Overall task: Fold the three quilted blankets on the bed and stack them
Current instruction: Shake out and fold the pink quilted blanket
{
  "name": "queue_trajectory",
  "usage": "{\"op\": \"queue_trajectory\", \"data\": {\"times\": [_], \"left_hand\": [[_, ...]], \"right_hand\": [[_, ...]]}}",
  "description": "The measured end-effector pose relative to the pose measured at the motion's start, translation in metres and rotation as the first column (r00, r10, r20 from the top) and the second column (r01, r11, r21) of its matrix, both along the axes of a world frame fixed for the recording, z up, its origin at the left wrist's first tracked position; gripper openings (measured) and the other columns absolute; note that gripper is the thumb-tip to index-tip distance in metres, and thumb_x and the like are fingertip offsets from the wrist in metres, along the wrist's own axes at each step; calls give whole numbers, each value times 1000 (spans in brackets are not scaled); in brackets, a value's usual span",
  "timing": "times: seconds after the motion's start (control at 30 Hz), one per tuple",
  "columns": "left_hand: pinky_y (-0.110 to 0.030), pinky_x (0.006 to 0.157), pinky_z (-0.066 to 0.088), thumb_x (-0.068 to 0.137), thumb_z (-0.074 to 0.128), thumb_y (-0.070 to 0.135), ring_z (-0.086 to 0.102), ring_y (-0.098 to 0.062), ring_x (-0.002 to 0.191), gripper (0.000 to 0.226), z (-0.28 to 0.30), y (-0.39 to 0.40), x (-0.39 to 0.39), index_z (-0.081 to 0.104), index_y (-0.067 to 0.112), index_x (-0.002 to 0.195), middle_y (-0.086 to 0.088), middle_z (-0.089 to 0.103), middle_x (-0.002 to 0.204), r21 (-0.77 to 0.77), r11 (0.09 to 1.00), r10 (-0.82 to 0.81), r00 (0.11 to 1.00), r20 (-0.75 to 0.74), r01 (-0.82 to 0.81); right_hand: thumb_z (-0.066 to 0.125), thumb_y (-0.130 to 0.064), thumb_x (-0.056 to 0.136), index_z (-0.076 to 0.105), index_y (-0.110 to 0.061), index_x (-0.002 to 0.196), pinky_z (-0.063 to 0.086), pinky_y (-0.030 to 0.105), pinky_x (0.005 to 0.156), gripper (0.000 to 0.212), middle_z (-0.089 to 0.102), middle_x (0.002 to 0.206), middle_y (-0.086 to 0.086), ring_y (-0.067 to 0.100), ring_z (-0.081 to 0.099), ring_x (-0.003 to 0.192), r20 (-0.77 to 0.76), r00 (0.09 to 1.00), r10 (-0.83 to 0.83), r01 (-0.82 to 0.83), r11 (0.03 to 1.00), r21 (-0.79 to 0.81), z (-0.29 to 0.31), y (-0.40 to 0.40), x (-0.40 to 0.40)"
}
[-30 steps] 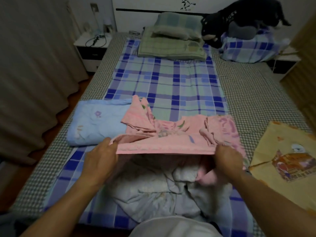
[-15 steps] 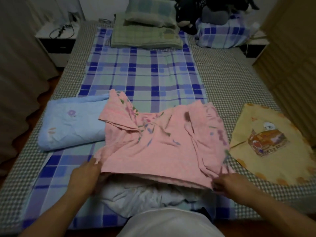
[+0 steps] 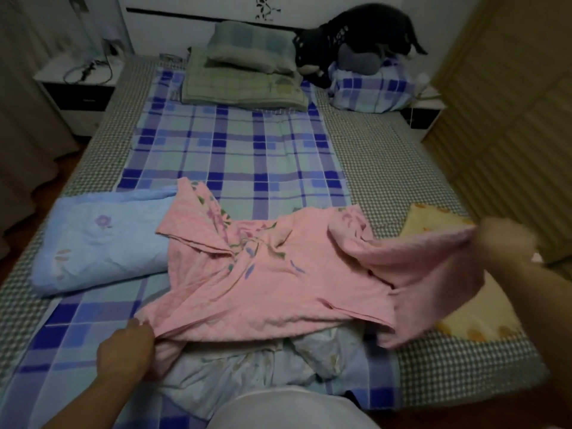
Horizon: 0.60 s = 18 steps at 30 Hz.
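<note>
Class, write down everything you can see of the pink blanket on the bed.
The pink blanket looks like soft quilted cotton with a faint floral print. It lies rumpled and unfolded across the near part of the bed, over a pale blanket, its far left corner overlapping the blue blanket. The left hand grips its near-left edge; the right hand, blurred, lifts its right corner.

A green pillow (image 3: 250,46) lies on a folded green blanket (image 3: 244,85) at the head of the bed. Just beside them a black plush toy (image 3: 356,35) sits on a blue plaid pillow (image 3: 371,89). A nightstand (image 3: 79,88) with a black cable (image 3: 86,69) on top stands beside the bed, next to a curtain (image 3: 28,97). A wooden wardrobe (image 3: 510,119) stands on the opposite side.
</note>
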State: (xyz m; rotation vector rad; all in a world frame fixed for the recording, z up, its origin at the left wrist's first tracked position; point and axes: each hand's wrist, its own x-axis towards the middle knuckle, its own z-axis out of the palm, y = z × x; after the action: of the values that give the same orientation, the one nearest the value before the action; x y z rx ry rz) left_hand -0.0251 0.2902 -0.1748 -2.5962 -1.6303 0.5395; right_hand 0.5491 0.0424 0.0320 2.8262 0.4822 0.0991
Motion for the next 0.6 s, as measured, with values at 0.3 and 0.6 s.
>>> {"op": "queue_trajectory", "data": {"times": [0.3, 0.6], "left_hand": [[-38, 47, 54, 75, 65, 12, 68, -27, 60, 27, 2, 11, 19, 75, 16, 99, -7, 66, 88, 41, 998, -59, 996, 63, 56], [-34, 54, 42, 72, 63, 49, 63, -28, 72, 38, 70, 1, -8, 59, 30, 104, 0, 54, 86, 38, 999, 15, 947, 320, -29]], "right_hand": [[56, -29, 77, 74, -11, 91, 62, 40, 67, 29, 75, 83, 5, 21, 73, 72, -117, 959, 259, 90, 112, 990, 195, 207, -41], [62, -32, 86, 67, -6, 109, 52, 38, 79, 35, 68, 109, 18, 36, 66, 99, 38, 928, 369, -357, 859, 368, 70, 193, -55]]}}
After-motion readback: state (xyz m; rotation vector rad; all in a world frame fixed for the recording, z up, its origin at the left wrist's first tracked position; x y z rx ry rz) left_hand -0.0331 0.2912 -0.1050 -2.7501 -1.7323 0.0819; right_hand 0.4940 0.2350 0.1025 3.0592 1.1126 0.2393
